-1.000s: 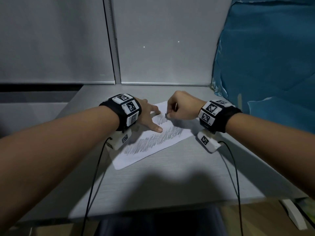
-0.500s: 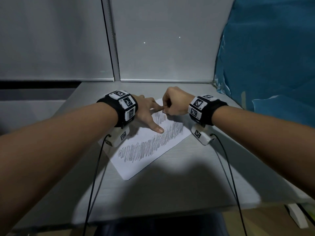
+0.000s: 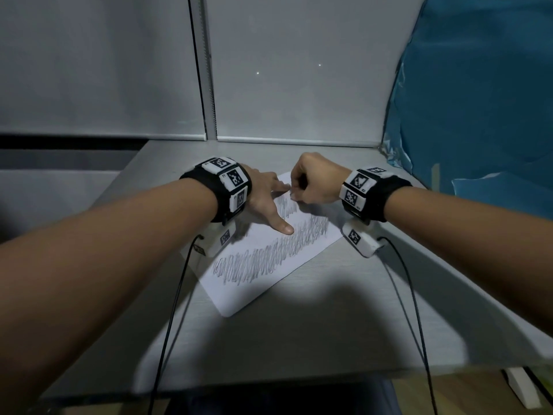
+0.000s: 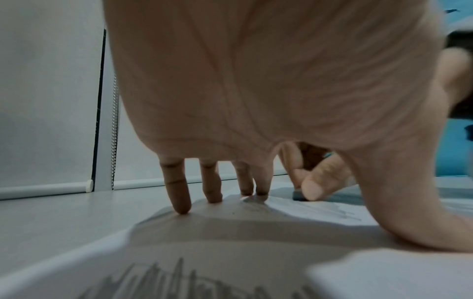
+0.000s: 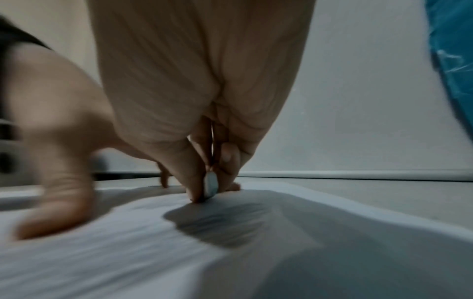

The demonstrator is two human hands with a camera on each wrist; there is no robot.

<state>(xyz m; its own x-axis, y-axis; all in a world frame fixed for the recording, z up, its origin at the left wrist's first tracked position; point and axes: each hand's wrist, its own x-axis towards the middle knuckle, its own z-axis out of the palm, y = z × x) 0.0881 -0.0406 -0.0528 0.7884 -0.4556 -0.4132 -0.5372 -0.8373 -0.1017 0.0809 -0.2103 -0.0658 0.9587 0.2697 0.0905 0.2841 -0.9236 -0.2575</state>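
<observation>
A white sheet of paper (image 3: pixel 263 283) covered with grey pencil scribbles lies slanted on the grey desk (image 3: pixel 329 339). My left hand (image 3: pixel 269 202) presses on it with spread straight fingers (image 4: pixel 180 194) and the thumb stretched toward me. My right hand (image 3: pixel 311 184) pinches a small pale eraser (image 5: pixel 211 186) between thumb and fingers, its tip down on the paper's far end, right beside the left fingertips. In the left wrist view the eraser (image 4: pixel 298 195) shows as a small grey block under the right thumb.
A grey wall with a vertical bead chain (image 3: pixel 211 85) stands behind the desk. Blue plastic sheeting (image 3: pixel 478 115) covers something at the right. Two black cables (image 3: pixel 170 324) run from the wrist cameras toward the desk's near edge.
The right hand with the eraser has shifted slightly left, toward the left fingertips. The left hand keeps pressing the paper. The head view has tilted, so the sheet sits lower in the picture.
</observation>
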